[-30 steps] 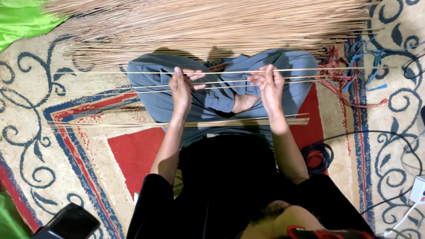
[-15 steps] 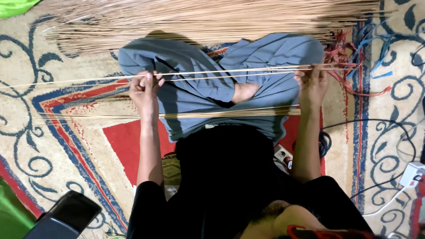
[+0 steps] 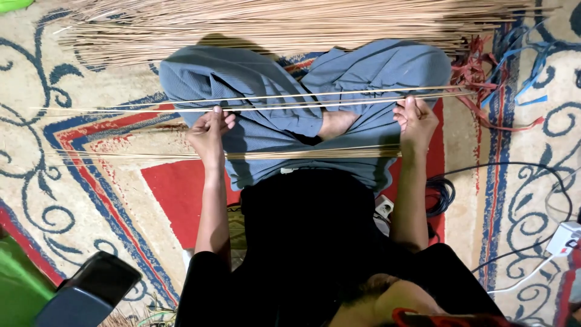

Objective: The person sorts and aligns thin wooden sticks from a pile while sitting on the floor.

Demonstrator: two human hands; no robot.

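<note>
While the thin sticks lay stretched level across the crossed legs, the left hand pinched them closed near one knee and the right hand gripped them by the other, arms spread wide. A second bundle rested on the lap, above a patterned carpet with a stick heap beyond.

Bare carpet left of the knees, stick pile blocks ahead, cables crowd the right
</note>
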